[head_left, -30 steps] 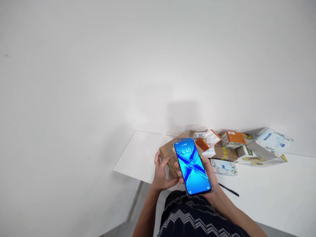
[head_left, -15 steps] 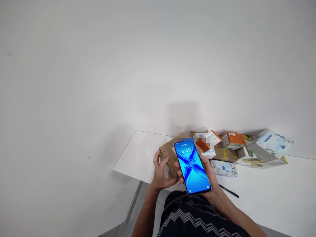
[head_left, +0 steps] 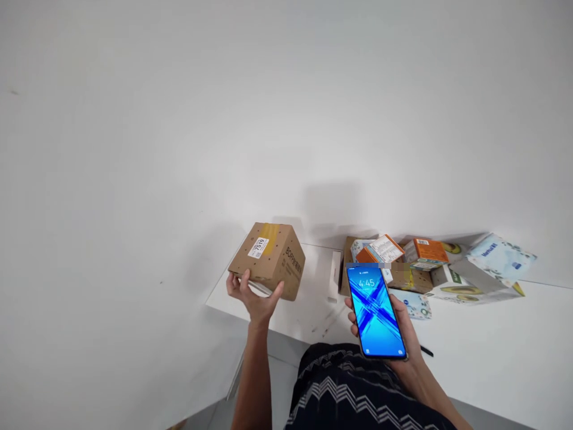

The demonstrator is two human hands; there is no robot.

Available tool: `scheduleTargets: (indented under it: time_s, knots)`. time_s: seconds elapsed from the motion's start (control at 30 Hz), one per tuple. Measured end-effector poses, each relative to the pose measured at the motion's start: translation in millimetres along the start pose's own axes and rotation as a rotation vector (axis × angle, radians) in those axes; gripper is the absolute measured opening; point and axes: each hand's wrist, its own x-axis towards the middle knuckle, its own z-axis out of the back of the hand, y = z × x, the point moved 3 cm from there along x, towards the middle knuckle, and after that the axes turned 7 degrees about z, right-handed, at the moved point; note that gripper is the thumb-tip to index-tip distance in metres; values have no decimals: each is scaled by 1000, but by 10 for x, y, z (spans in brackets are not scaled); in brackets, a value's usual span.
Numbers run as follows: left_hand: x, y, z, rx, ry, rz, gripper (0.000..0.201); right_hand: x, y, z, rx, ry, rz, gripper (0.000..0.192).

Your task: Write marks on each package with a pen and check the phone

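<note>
My left hand [head_left: 253, 297] grips a brown cardboard box [head_left: 269, 258] from below and holds it up over the left end of the white table [head_left: 492, 346]. The box carries a white label and yellow tape on top. My right hand [head_left: 405, 340] holds a smartphone [head_left: 375, 310] with a lit blue screen, upright and tilted toward me, above the table's near edge.
A heap of small boxes lies at the back of the table against the white wall: an orange box [head_left: 424, 251], a white and orange box [head_left: 383, 248], an avocado-printed box [head_left: 465, 285] and a pale blue tissue pack [head_left: 499, 255]. A black pen [head_left: 425, 351] rests behind my right wrist.
My left hand has lifted the cardboard box off the table and carried it left. My right hand has shifted the phone a little to the right and down.
</note>
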Motion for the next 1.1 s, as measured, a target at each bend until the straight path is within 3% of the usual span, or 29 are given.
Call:
scheduleTargets:
  time_s: [0.1, 0.3, 0.47, 0.57, 0.83, 1.0, 1.1]
  knots:
    - [-48, 121, -247, 64, -9, -36, 86, -47, 12, 155, 5, -46, 30, 46]
    - [-260, 322, -829, 45, 12, 52, 85, -175, -25, 325, 26, -160, 72, 47]
    - [-528, 355, -1237, 37, 111, 118, 86, -230, -94, 434, 64, -158, 47, 48]
    - [-615, 367, -1380, 37, 174, 151, 89, -242, -123, 501, 56, -158, 44, 45]
    - [-588, 248, -1364, 264, 403, 294, 88, -245, -169, 638, 83, -133, 67, 46]
    - [-586, -94, -1192, 103, 249, 169, 59, -241, -184, 723, 136, -156, 101, 46]
    - [-102, -501, -939, -142, 93, -23, 23, -230, -188, 793, 146, -163, 115, 45]
